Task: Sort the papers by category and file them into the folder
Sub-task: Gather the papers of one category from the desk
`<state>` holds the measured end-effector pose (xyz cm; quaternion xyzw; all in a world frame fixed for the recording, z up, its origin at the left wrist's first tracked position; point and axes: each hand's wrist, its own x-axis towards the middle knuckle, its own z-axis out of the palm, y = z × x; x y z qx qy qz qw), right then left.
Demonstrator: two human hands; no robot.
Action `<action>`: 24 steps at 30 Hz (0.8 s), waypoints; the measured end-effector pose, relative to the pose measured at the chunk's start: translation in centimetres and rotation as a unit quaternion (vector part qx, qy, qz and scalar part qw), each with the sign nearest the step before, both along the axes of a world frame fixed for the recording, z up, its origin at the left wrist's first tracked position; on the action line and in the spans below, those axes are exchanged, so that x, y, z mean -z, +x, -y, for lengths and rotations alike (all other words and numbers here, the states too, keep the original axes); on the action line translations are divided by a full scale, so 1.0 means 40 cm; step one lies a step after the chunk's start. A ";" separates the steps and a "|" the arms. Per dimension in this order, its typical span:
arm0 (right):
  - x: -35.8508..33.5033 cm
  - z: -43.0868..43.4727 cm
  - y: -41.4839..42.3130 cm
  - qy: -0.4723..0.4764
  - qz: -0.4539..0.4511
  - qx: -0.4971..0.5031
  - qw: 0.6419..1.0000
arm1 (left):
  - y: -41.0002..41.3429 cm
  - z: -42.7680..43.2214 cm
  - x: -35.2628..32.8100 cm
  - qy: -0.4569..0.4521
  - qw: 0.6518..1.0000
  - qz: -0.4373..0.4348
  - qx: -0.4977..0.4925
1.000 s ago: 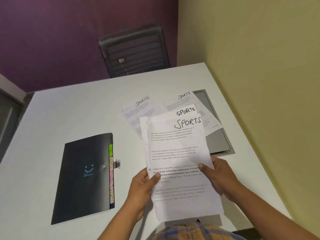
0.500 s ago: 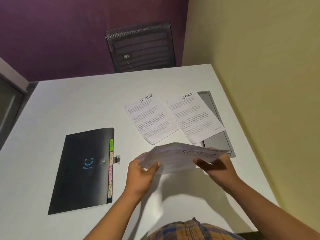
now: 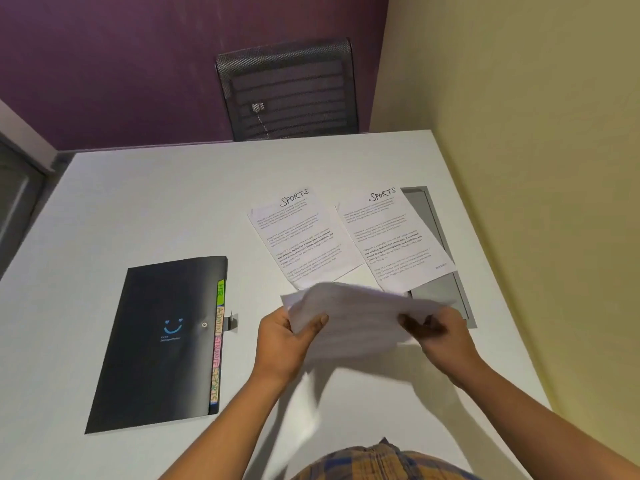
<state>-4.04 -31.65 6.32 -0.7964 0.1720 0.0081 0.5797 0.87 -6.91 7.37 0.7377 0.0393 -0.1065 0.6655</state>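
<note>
Person at white table (image 3: 138, 202), seen from above.

Left hand (image 3: 284, 336): fingers curled round the left edge of a small stack of papers (image 3: 360, 313), thumb on top. Right hand (image 3: 440, 336): grips the right edge of the same stack, thumb on top. Stack held almost flat above the table, near the person's front; blurred, its writing unreadable. Shadow under it on the tabletop.

Two loose sheets lie flat beyond the hands, side by side, both headed "SPORTS" by hand. The left sheet (image 3: 304, 237) sits on bare table. The right sheet (image 3: 393, 237) partly covers a grey flat panel (image 3: 446, 296) by the yellow wall.

Black folder (image 3: 156, 341) lies closed to the left of the hands, apart from them, smiley printed on the cover. Coloured tabs (image 3: 217, 344) run along its right edge; the green "HR", "ADMIN" and "SPORTS" are legible.

Mesh chair (image 3: 287, 88) at the far side, against the purple wall.
</note>
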 end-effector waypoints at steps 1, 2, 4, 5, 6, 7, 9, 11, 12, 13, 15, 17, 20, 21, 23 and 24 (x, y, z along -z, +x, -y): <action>0.002 0.004 0.012 0.011 -0.009 0.030 0.999 | 0.009 0.004 0.001 -0.020 1.000 -0.019 -0.009; 0.003 0.009 0.024 0.036 -0.016 0.049 0.998 | 0.017 0.008 0.002 -0.035 0.999 -0.037 -0.012; -0.005 0.012 0.052 0.109 -0.022 0.080 0.991 | 0.028 0.009 0.007 -0.039 0.997 -0.071 -0.001; -0.009 0.013 0.067 0.150 -0.027 0.099 0.983 | 0.032 0.005 0.015 -0.027 0.996 -0.088 0.012; -0.012 0.015 0.083 0.191 -0.033 0.120 0.974 | 0.034 0.000 0.024 -0.014 0.994 -0.102 0.031; -0.013 0.017 0.100 0.219 -0.041 0.139 0.965 | 0.035 -0.004 0.035 -0.007 0.992 -0.114 0.047; -0.006 0.027 0.132 0.219 -0.069 0.127 0.965 | 0.040 -0.009 0.052 -0.013 0.990 -0.131 0.049; 0.011 0.037 0.161 0.168 -0.134 0.076 0.974 | 0.049 -0.008 0.065 -0.019 0.990 -0.139 0.019; 0.022 0.046 0.180 0.151 -0.165 0.065 0.972 | 0.057 -0.008 0.070 -0.020 0.990 -0.142 0.001; 0.035 0.057 0.204 0.136 -0.179 0.065 0.972 | 0.066 -0.009 0.076 -0.023 0.989 -0.145 -0.021; 0.066 0.090 0.260 0.098 -0.174 0.102 0.974 | 0.090 -0.020 0.092 -0.027 0.986 -0.150 -0.067; 0.118 0.144 0.320 -0.011 -0.165 0.124 0.978 | 0.114 -0.038 0.112 -0.023 0.983 -0.152 -0.103; 0.177 0.215 0.391 -0.170 -0.183 0.117 0.961 | 0.147 -0.065 0.131 -0.035 0.976 -0.165 -0.139; 0.190 0.233 0.406 -0.206 -0.198 0.111 0.952 | 0.156 -0.072 0.136 -0.041 0.974 -0.167 -0.149; 0.201 0.255 0.427 -0.278 -0.248 0.101 0.923 | 0.168 -0.079 0.141 -0.045 0.972 -0.167 -0.160; 0.208 0.263 0.431 -0.315 -0.272 0.096 0.904 | 0.171 -0.083 0.143 -0.047 0.970 -0.168 -0.168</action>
